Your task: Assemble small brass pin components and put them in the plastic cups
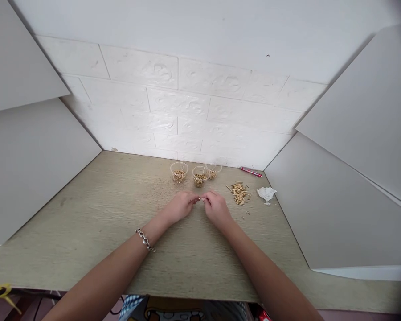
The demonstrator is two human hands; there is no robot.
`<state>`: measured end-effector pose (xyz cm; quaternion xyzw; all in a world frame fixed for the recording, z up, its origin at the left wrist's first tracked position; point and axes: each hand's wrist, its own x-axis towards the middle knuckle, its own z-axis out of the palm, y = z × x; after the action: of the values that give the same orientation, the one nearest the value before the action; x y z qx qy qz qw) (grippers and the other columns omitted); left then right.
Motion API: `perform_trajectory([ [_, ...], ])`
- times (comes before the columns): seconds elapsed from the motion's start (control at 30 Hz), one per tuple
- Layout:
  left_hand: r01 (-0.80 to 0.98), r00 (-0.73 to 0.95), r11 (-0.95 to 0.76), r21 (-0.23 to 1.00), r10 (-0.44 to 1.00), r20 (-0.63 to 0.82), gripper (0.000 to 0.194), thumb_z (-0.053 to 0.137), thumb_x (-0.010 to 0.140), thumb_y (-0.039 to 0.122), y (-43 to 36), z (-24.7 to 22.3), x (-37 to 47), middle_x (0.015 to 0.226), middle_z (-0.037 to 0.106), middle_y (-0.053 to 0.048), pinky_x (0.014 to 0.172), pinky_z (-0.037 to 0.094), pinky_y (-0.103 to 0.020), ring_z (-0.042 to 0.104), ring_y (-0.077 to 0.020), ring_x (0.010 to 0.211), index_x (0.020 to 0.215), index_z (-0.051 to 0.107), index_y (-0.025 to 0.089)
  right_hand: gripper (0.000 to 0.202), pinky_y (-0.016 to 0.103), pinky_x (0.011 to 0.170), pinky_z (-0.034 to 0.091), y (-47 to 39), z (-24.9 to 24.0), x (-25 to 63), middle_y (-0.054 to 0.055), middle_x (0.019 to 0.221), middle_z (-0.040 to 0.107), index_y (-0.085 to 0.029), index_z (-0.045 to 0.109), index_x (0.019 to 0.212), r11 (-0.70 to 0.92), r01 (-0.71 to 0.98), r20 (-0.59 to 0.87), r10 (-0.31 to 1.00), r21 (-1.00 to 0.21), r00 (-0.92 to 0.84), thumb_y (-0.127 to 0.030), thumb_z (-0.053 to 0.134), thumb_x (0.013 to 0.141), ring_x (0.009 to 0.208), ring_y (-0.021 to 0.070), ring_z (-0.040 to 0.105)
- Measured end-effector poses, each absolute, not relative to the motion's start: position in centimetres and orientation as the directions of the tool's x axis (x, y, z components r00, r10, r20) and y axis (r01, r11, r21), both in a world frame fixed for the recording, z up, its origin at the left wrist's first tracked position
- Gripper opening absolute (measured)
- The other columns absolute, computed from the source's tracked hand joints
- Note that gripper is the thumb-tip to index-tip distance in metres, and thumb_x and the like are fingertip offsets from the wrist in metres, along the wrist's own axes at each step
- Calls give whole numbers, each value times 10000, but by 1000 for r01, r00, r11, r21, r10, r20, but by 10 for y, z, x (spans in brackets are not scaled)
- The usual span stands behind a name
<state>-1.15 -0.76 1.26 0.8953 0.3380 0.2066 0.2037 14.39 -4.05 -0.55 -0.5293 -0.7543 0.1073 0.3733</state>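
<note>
My left hand (182, 206) and my right hand (216, 207) meet over the middle of the table, both closed in a pinch. Between their fingertips is a small shiny metal piece (199, 199), mostly hidden, so its exact kind is unclear. Just beyond the fingers stand clear plastic cups holding small brass-coloured parts: a left cup (179, 173), a middle cup (199, 177) and a back right cup (214, 171). To the right of my right hand lies a loose pile of slim brass-coloured pins (239, 193).
A red pen (251, 172) lies near the back wall (194, 107). Crumpled white tissue (266, 193) rests at the right, with tiny silvery bits (247, 213) nearer me. Grey panels enclose the table (103, 214), including a left panel (36, 174) and a right panel (347, 209).
</note>
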Motion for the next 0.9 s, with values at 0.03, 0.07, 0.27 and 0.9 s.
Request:
perform_trajectory([
  [0.03, 523, 689, -690, 499, 688, 228, 218, 375, 728, 51, -8, 12, -12, 716, 579, -35, 625, 372, -209, 509, -119, 671, 771, 574, 131, 165, 240, 681, 373, -40, -6, 143, 35, 746, 567, -158, 558, 751, 414, 715, 450, 880, -563, -155, -95, 406, 764, 741, 138, 497],
  [0.07, 527, 692, -693, 492, 686, 225, 221, 374, 732, 53, -7, 12, -12, 720, 580, -37, 628, 374, -210, 512, -121, 675, 779, 576, 130, 164, 239, 681, 374, -40, -7, 143, 33, 745, 568, -159, 558, 749, 411, 712, 449, 881, -570, -148, -95, 408, 764, 740, 136, 498],
  [0.27, 541, 694, -724, 428, 672, 260, 241, 359, 781, 103, -4, 14, -13, 786, 598, -52, 665, 396, -233, 527, -135, 712, 858, 584, 140, 143, 240, 685, 385, -37, -6, 141, 29, 757, 587, -171, 580, 756, 385, 702, 452, 886, -599, -101, -131, 444, 770, 738, 132, 514],
  [0.9, 596, 700, -686, 417, 698, 149, 294, 357, 824, 266, -4, 11, -15, 1052, 517, -69, 854, 377, -275, 492, -163, 948, 1062, 500, 167, 213, 323, 735, 319, -22, 13, 225, 64, 850, 592, -181, 616, 760, -105, 938, 325, 920, -331, 217, -298, 438, 772, 798, 182, 519],
])
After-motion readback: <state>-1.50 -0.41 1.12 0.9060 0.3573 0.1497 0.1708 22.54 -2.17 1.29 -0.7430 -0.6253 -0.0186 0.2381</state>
